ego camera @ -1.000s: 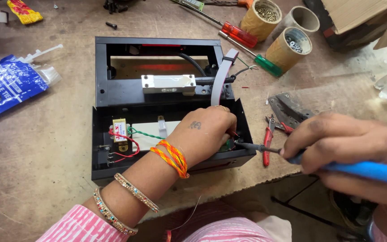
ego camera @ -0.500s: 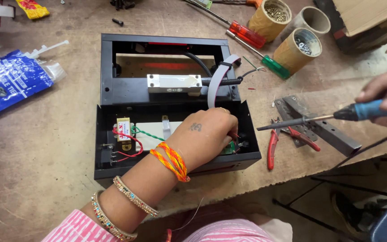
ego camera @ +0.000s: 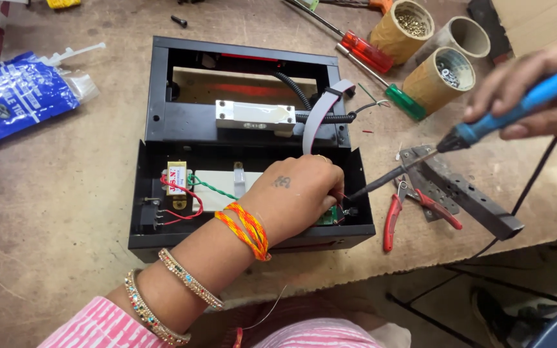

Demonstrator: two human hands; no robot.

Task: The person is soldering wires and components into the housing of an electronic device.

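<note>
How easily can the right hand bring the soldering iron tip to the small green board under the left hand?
Probably yes: the right hand holds the soldering iron with its tip already beside the green board; left hand leaves that edge uncovered.

A blue plastic packet (ego camera: pixel 17 103) with white print lies flat near the left edge of the workbench (ego camera: pixel 66 258), well apart from the open black case (ego camera: pixel 162 84). Its clear end, holding pale plastic strips, points toward the back of the bench. At the far left corner a small yellow packet (ego camera: pixel 64 3) is cut off by the frame, too little of it showing to tell more. Inside the front half of the case, near its left wall, a small upright label (ego camera: pixel 176 180) sits on a brass-coloured part; it is white with red print and a yellow border. A pale strip-shaped label (ego camera: pixel 254 116) lies along the white metal bar (ego camera: pixel 227 111) across the middle of the case.
</note>
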